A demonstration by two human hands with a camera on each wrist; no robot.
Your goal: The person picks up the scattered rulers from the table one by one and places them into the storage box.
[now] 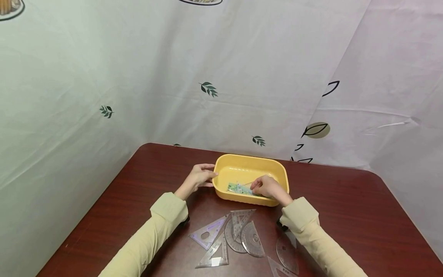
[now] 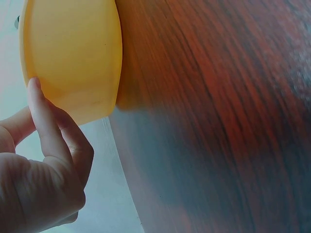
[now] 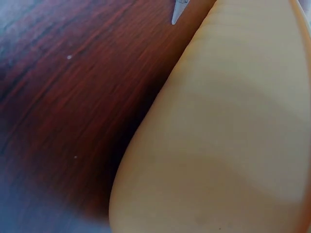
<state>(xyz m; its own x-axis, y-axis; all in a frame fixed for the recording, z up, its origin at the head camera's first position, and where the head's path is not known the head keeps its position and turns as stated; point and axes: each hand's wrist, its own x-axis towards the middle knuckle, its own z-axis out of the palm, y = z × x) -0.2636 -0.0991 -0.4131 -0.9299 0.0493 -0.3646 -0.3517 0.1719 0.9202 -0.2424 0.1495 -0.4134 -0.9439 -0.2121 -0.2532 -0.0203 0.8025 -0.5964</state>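
Head cam: I counted 1 yellow box (image 1: 252, 161), smooth w/ rounded corners, near the back edge of the wood-grain table (image 1: 346, 204), which stretched wide on both sides. The left hand (image 1: 199, 177) gripped its L rim. The right hand (image 1: 268, 186) was inside, fingers bent at the green patterned pieces (image 1: 238, 188) on its floor; pinching or only touching, I couldn't tell, nor their no. In front lay transp. set squares (image 1: 214, 226), at least 4, and 3 protractors (image 1: 254, 241), some overlapping. L wrist cam: fingertip on rim. R wrist cam: box's outer wall, 1 clear pointed tip (image 3: 179, 12) beside it.
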